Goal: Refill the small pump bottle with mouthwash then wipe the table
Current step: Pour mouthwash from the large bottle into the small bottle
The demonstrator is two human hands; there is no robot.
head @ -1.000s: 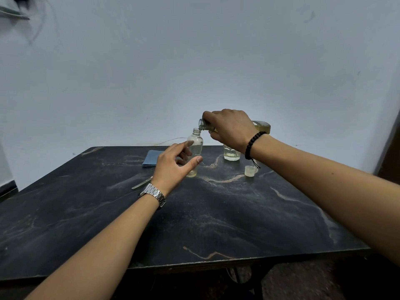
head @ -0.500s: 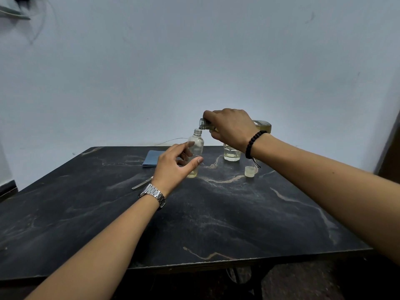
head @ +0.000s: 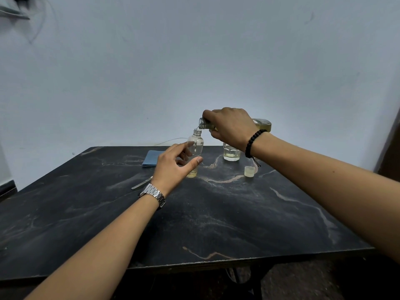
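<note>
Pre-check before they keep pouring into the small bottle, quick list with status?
1. Large mouthwash bottle gripped by right hand, tilted: ok.
2. Its mouth above the small bottle neck, thin stream lined up: ok.
3. Small bottle upright on the table: ok.
4. Left hand steadying it: the fingers are spread beside it; whether they touch, cannot tell.
5. Fill level: only a little yellow liquid at the bottom, room left: ok.
6. Blue cloth ready for wiping, at the far left of the table: ok.
</note>
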